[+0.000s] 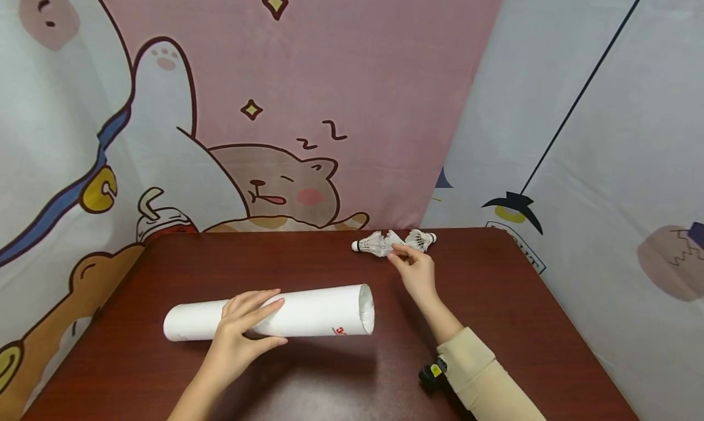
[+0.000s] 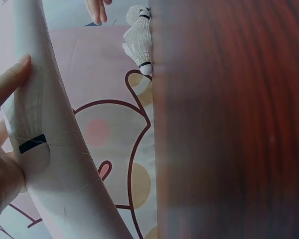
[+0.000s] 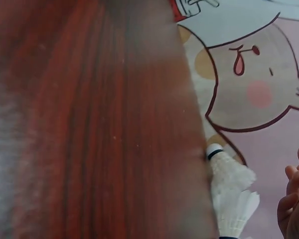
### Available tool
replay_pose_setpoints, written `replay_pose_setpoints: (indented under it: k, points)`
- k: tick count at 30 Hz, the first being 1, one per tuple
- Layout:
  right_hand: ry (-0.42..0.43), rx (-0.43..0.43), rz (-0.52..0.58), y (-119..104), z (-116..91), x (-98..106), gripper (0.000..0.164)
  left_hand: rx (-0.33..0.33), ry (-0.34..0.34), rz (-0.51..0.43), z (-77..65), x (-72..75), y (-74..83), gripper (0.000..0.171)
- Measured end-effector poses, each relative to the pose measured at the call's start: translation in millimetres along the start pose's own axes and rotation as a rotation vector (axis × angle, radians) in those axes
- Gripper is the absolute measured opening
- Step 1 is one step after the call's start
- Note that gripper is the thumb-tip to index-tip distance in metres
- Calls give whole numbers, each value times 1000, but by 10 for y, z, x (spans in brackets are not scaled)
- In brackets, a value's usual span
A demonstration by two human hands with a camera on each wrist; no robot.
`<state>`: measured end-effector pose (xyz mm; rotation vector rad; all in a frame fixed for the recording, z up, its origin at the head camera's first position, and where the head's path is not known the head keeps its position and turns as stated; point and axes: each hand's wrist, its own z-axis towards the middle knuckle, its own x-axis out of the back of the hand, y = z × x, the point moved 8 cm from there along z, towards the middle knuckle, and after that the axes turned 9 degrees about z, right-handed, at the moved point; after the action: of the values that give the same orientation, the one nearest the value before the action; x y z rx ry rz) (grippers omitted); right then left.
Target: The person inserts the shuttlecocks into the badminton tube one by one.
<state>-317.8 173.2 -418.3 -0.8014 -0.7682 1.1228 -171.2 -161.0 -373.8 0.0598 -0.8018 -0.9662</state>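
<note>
A white shuttlecock tube is held on its side above the table by my left hand, thumb below and fingers over the top. Its right end shows a round mouth. In the left wrist view, a shuttlecock picture is printed on the tube beside the fingers. Two white feather shuttlecocks lie feather to feather near the table's far edge, the left one with its cork to the left, the right one with its cork to the right. My right hand hovers just in front of them, fingers loosely bent and nothing between them.
The dark red-brown wooden table ends at a cartoon-printed cloth hung behind and along both sides. A small black device sits at my right wrist, by the beige sleeve.
</note>
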Motion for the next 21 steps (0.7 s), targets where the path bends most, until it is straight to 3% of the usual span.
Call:
replay_pose_setpoints:
  k: [11,21]
  points:
    - [-26,-113,-78,382,116,-194,24,-14,12,2,-9,13,5,72]
    - [-30,-153,-27,531,158,-326,26,5,-6,0,1,11,0,71]
